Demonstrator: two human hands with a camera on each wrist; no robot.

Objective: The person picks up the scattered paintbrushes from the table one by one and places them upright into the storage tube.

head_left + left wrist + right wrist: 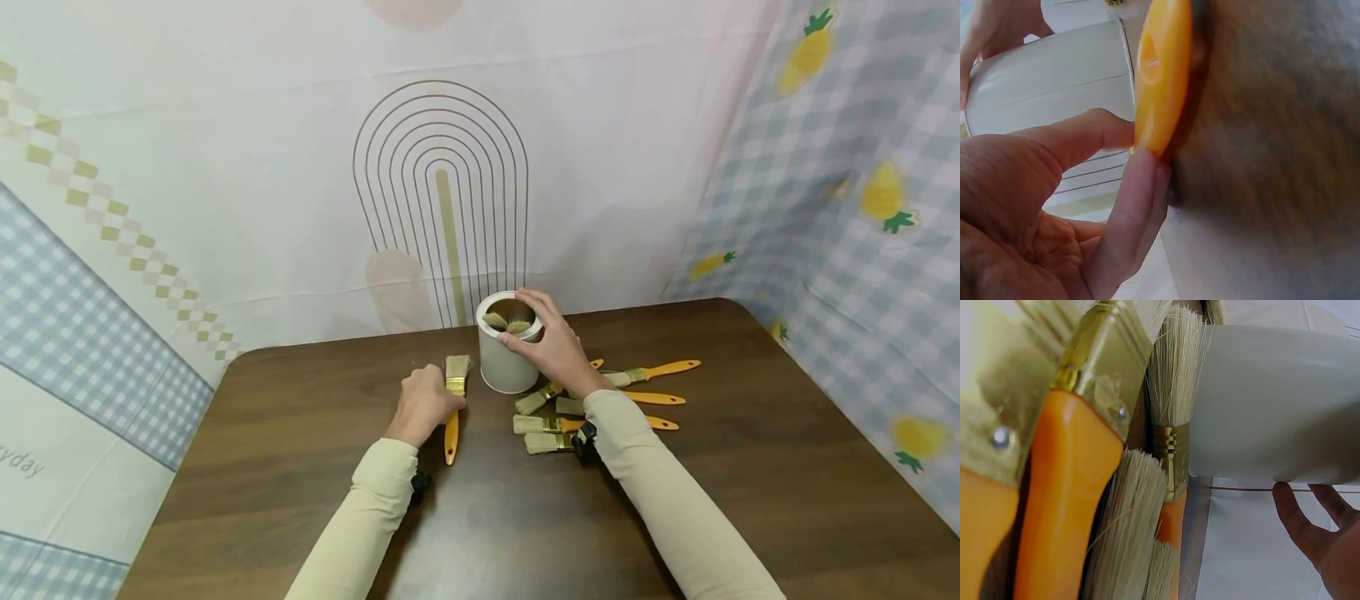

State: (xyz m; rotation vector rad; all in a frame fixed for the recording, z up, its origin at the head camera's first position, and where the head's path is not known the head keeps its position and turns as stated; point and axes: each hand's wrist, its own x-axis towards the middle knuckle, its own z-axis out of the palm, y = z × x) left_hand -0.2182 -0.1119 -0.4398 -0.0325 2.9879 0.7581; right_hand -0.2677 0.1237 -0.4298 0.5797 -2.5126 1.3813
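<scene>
A paintbrush [452, 437] with an orange handle and pale bristles is pinched between the thumb and fingers of my left hand [427, 404]. Its bristles point away from me, and the handle end shows up close in the left wrist view. Just right of it a white can [504, 362] stands upright, with bristle tips [495, 320] showing inside its mouth. My right hand [553, 348] holds this can near the rim, thumb at the front and fingers at the back right. The right wrist view shows fingertips [1285, 497] against the can's side.
Several more orange-handled paintbrushes [540, 424] lie in a loose group on the brown table [300, 467], under and beside my right forearm. Behind the table's far edge hangs a white patterned cloth [285, 208]. A checked cloth [810, 217] hangs at the right.
</scene>
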